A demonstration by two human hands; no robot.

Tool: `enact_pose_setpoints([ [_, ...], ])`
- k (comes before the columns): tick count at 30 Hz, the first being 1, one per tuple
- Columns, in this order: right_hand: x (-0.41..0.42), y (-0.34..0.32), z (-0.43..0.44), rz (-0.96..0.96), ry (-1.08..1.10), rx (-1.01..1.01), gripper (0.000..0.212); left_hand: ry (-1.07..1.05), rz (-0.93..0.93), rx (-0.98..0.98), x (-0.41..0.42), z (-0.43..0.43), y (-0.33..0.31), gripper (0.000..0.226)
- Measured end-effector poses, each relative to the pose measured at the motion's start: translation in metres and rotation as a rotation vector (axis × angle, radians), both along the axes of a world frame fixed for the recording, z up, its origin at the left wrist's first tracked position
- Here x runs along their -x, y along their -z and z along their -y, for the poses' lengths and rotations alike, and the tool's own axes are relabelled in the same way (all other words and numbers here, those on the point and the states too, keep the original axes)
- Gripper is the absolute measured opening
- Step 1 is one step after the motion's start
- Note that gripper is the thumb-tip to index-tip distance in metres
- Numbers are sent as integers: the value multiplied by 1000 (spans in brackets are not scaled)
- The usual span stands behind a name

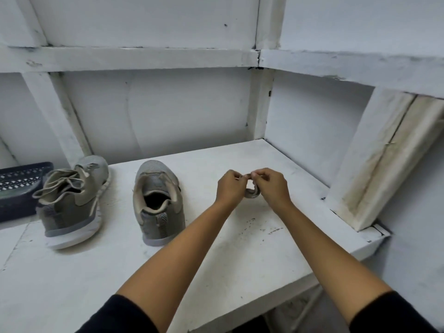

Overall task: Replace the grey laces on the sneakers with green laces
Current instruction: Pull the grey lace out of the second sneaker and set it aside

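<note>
White shelf [240, 260] filled the frame. Laced sneaker [72, 200] sat lower left, laceless one [157, 200] beside it. At center, left hand [229, 186] and right hand [271, 186] both pinched a coiled grey lace [252, 192], seemingly bundling it up. Next job was probably unlacing the other shoe.

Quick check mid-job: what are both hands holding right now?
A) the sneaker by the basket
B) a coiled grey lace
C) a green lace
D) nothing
B: the left hand and right hand pinch a coiled grey lace between them.
</note>
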State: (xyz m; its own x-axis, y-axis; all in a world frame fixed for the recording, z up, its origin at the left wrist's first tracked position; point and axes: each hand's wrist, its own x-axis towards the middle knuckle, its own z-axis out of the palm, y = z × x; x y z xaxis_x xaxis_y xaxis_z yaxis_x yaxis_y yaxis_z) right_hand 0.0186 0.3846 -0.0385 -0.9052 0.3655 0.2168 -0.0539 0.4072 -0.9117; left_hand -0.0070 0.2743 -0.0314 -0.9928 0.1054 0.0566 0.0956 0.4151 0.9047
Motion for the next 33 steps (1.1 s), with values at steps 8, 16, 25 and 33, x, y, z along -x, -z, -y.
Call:
enact_pose_setpoints([
  [8, -5, 45, -28, 141, 39, -409, 16, 35, -114, 512, 0, -16, 43, 29],
  [16, -3, 41, -39, 115, 53, -412, 30, 45, -55, 345, -2, -21, 26, 39],
  [25, -3, -18, -1, -81, -98, -318, 29, -15, -309, 310, 5, 14, -67, 36],
  [33, 7, -47, 67, -179, -241, -282, 29, -197, -277, 452, 16, 109, -72, 37],
])
